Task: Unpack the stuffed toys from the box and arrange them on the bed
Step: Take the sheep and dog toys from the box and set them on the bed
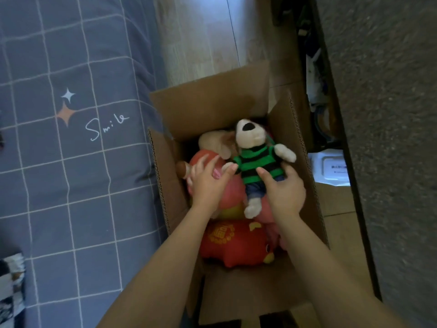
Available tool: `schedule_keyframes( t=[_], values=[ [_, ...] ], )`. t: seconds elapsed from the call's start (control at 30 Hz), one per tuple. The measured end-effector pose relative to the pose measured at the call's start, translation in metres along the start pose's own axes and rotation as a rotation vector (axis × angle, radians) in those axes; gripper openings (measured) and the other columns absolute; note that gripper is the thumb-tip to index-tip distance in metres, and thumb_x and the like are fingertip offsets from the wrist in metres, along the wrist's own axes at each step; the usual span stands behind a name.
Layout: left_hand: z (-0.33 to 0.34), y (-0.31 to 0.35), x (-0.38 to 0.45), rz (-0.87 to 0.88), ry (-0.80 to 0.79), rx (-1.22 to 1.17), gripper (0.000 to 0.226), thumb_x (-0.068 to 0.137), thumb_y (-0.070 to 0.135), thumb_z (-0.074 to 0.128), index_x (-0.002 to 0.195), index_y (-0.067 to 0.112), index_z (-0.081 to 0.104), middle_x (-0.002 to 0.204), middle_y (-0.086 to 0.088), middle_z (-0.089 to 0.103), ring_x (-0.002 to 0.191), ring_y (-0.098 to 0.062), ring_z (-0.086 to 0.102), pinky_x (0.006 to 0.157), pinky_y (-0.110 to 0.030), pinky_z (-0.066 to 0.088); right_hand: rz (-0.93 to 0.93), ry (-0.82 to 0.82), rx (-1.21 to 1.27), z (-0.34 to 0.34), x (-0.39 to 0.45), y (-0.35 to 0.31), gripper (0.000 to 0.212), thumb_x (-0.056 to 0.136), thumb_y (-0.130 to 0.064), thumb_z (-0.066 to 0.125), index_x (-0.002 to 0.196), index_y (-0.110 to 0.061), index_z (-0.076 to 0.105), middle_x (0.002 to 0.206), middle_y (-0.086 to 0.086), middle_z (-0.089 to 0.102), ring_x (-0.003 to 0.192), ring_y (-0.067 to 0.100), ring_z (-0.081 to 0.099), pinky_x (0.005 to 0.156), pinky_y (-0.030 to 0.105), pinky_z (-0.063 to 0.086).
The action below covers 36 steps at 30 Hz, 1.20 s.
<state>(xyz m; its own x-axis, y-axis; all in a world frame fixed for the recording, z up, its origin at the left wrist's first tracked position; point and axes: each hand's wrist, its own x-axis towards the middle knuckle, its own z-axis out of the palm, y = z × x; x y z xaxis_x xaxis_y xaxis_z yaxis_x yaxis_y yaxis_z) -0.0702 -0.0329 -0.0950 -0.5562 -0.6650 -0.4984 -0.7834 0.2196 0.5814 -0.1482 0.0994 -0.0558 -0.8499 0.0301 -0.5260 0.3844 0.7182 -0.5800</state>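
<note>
Nearest us, at six o'clock, we see both forearms reaching into the open cardboard box (305, 147), and just past them a red cushion toy (234, 242) lying low inside. Next up, the right hand (285, 192) is wrapped around the toy dog (259, 162) in the green striped sweater, thumb across its belly, fingers behind its back; we read that as a firm grasp. The left hand (208, 185) lies spread and loose, fingertips touching the dog's arm and palm over a pink toy (227, 197), gripping nothing we can make out. The dog sits at the box's middle, raised above the pile, long axis running from feet at six o'clock to head at twelve, muzzle tipped up. Beyond it a cream toy (215, 142) waits at eleven o'clock. Over at nine o'clock the bed (71, 162) shows no toys, so we judge this early: several remain.
</note>
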Motion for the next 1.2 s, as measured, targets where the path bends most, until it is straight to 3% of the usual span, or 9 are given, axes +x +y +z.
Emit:
schedule_keyframes(
  t=[0.07,0.17,0.23,0.43,0.6,0.73,0.8,1.0,1.2],
  values=[
    [-0.001,-0.009,0.023,0.001,0.098,0.126,0.063,0.088,0.058,0.045,0.139,0.022,0.042,0.153,-0.006,0.028,0.141,-0.024,0.019,0.117,-0.045,0.008,0.034,0.106,0.039,0.004,0.008,-0.003,0.055,0.077,-0.046,0.068,0.119,-0.013,0.057,0.115,0.011,0.066,0.106,0.032,0.06,0.078,0.031,0.039],
    [0.004,-0.022,0.051,-0.082,-0.084,0.38,0.096,0.079,0.063,0.055,0.148,0.008,0.018,0.154,-0.016,0.024,0.143,-0.027,0.018,0.116,-0.042,-0.001,0.022,0.082,0.031,0.017,0.018,-0.005,0.057,0.078,-0.043,0.069,0.123,-0.012,0.052,0.121,0.01,0.064,0.111,0.033,0.058,0.086,0.035,0.042],
    [0.011,-0.025,0.062,-0.092,-0.235,0.474,0.116,0.065,0.072,0.062,0.147,0.006,0.013,0.154,-0.018,0.023,0.143,-0.031,0.017,0.116,-0.042,-0.001,-0.028,0.074,-0.003,0.026,0.02,-0.004,0.056,0.077,-0.044,0.069,0.122,-0.017,0.052,0.12,0.006,0.065,0.109,0.032,0.06,0.084,0.036,0.044],
    [0.026,-0.037,0.085,-0.194,-0.333,0.429,0.142,0.049,0.075,0.071,0.148,0.008,-0.008,0.156,-0.017,0.01,0.143,-0.034,0.012,0.118,-0.042,0.01,-0.037,0.125,-0.021,0.03,0.031,0.012,0.052,0.076,-0.049,0.068,0.119,-0.024,0.054,0.118,0.0,0.066,0.106,0.029,0.061,0.076,0.032,0.041],
    [0.03,-0.045,0.109,-0.225,-0.298,0.518,0.113,0.053,0.074,0.068,0.14,0.013,0.031,0.138,-0.014,0.04,0.128,-0.033,0.039,0.106,-0.039,0.033,-0.056,0.172,0.043,0.033,0.04,0.02,0.051,0.076,-0.046,0.069,0.118,-0.022,0.056,0.117,0.001,0.067,0.107,0.027,0.061,0.077,0.028,0.037],
    [0.03,-0.048,0.106,-0.131,-0.182,0.398,0.063,0.062,0.057,0.075,0.103,0.012,0.06,0.11,-0.012,0.064,0.094,-0.025,0.06,0.073,-0.028,0.04,-0.069,0.186,0.067,0.035,0.043,0.021,0.051,0.076,-0.046,0.07,0.118,-0.019,0.056,0.117,0.001,0.066,0.108,0.026,0.06,0.081,0.03,0.04],
    [0.026,-0.047,0.095,-0.121,-0.112,0.284,0.056,0.06,0.051,0.079,0.097,0.012,0.062,0.102,-0.01,0.067,0.084,-0.022,0.059,0.068,-0.027,0.038,-0.073,0.186,0.086,0.033,0.041,0.019,0.051,0.076,-0.044,0.07,0.117,-0.018,0.056,0.117,0.001,0.066,0.108,0.025,0.06,0.081,0.027,0.038],
    [0.01,-0.031,0.051,-0.157,-0.013,0.164,0.05,0.06,0.044,0.083,0.092,0.011,0.063,0.094,-0.009,0.068,0.088,-0.025,0.062,0.068,-0.027,0.04,-0.115,0.165,0.132,0.013,0.019,0.006,0.05,0.076,-0.041,0.071,0.118,-0.019,0.056,0.117,-0.002,0.066,0.106,0.017,0.059,0.078,0.018,0.034],
    [-0.035,0.023,-0.01,-0.127,0.061,0.077,0.045,0.058,0.049,0.082,0.079,0.019,0.055,0.079,-0.001,0.06,0.082,-0.025,0.062,0.073,-0.035,0.049,-0.183,0.212,0.192,-0.032,-0.021,-0.029,0.05,0.075,-0.039,0.073,0.117,-0.018,0.056,0.112,0.0,0.065,0.105,0.017,0.058,0.08,0.025,0.037]
  ],
)
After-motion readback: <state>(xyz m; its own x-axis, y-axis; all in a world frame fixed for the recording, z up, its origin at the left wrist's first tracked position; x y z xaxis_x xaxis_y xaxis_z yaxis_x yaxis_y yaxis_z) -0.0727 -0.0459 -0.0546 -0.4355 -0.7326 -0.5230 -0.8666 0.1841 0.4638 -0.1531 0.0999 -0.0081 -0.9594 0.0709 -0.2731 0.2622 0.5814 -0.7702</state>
